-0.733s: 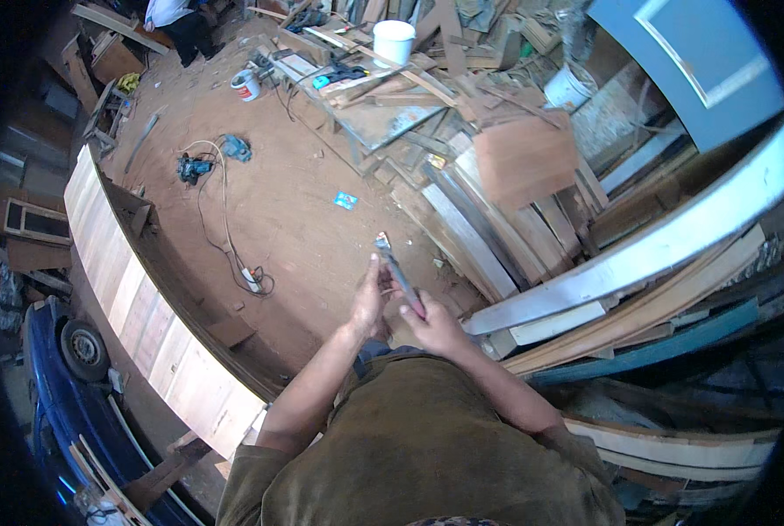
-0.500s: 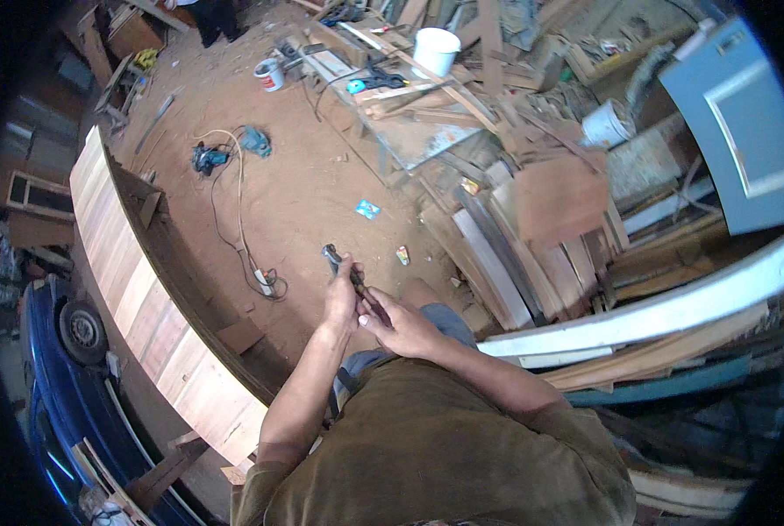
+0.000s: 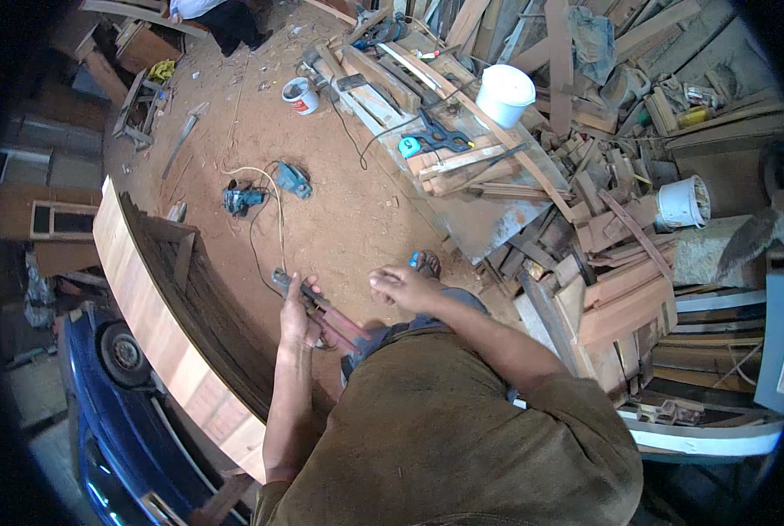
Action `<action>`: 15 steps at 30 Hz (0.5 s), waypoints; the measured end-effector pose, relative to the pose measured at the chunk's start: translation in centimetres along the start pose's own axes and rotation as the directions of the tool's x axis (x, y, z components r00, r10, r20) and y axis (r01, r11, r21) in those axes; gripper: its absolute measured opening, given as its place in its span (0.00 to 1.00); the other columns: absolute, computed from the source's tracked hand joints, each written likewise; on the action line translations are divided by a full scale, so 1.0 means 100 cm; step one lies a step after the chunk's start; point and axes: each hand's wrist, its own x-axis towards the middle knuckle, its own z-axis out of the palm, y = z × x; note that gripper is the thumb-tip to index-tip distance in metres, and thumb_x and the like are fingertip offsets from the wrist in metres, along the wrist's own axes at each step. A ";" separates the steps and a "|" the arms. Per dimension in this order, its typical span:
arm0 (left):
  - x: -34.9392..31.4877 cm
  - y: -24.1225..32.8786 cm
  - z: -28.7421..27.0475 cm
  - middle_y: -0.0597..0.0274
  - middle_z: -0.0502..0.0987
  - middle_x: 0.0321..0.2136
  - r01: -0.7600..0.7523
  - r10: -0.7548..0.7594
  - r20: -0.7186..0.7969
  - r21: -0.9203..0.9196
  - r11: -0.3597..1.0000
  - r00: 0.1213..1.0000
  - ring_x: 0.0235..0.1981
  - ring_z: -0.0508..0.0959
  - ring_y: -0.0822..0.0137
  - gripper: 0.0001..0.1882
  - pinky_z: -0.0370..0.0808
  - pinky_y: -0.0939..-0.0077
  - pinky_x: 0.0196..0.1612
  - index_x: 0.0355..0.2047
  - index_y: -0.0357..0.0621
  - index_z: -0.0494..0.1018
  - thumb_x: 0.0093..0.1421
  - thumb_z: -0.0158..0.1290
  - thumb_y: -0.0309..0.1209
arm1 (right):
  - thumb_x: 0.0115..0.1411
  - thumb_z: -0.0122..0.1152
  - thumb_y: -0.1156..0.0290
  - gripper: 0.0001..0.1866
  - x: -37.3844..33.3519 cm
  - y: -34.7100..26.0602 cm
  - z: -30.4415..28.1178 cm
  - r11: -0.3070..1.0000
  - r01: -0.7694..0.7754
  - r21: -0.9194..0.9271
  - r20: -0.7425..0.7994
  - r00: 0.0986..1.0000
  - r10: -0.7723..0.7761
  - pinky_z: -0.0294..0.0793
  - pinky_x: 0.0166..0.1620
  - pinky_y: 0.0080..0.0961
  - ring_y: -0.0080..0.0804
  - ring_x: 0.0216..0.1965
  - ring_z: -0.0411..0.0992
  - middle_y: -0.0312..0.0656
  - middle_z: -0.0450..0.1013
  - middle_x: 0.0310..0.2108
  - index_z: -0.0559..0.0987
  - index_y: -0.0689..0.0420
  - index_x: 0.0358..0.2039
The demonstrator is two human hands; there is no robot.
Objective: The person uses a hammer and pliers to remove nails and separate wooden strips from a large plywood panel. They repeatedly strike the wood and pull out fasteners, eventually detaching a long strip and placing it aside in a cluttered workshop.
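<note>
A cluttered wood workshop fills the head view: a reddish dirt floor point(image 3: 348, 210) with a cord and blue power tools point(image 3: 244, 200) on it, a long pale wooden panel point(image 3: 195, 373) along the left, a blue car point(image 3: 133, 421) beyond it, and a white bucket point(image 3: 505, 96) among planks to the right. Low in the middle, before the person's body, are what look like pincers point(image 3: 339, 316). The grip of the left hand point(image 3: 296, 320) is closed partway round them near the metal head, the reddish handles spreading toward the body. The right hand point(image 3: 402, 289) is near but apart, fingers curled loosely; whether anything small sits inside, I cannot tell. The pincers should feel stiff, hard to damage, and probably heaviest at the head; the handles, well back from the biting end, seem the surest hold.
</note>
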 end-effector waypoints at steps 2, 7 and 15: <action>0.034 0.033 0.040 0.66 0.75 0.26 0.002 -0.011 0.110 0.077 0.997 0.994 0.29 0.74 0.70 0.19 0.73 0.74 0.36 0.40 0.43 0.75 0.69 0.50 0.47 | 0.69 0.56 0.56 0.21 0.045 -0.039 -0.014 0.963 -0.122 0.240 0.004 0.992 0.124 0.75 0.39 0.26 0.25 0.33 0.74 0.39 0.78 0.37 0.77 0.62 0.50; 0.110 0.117 0.171 0.63 0.78 0.28 -0.019 -0.090 0.287 0.357 0.934 0.954 0.34 0.78 0.69 0.19 0.75 0.70 0.42 0.38 0.35 0.77 0.67 0.51 0.42 | 0.71 0.44 0.51 0.24 0.147 -0.144 -0.043 0.680 -0.111 0.725 0.032 0.991 0.128 0.75 0.39 0.28 0.31 0.33 0.75 0.38 0.79 0.37 0.78 0.59 0.46; 0.308 0.232 0.283 0.62 0.73 0.19 -0.543 -0.076 0.676 0.649 0.533 0.733 0.17 0.73 0.69 0.12 0.72 0.69 0.20 0.33 0.36 0.75 0.65 0.50 0.35 | 0.73 0.39 0.57 0.20 0.327 -0.191 -0.150 0.392 0.321 0.862 -0.297 0.947 -0.124 0.74 0.39 0.25 0.27 0.29 0.72 0.36 0.72 0.28 0.75 0.60 0.36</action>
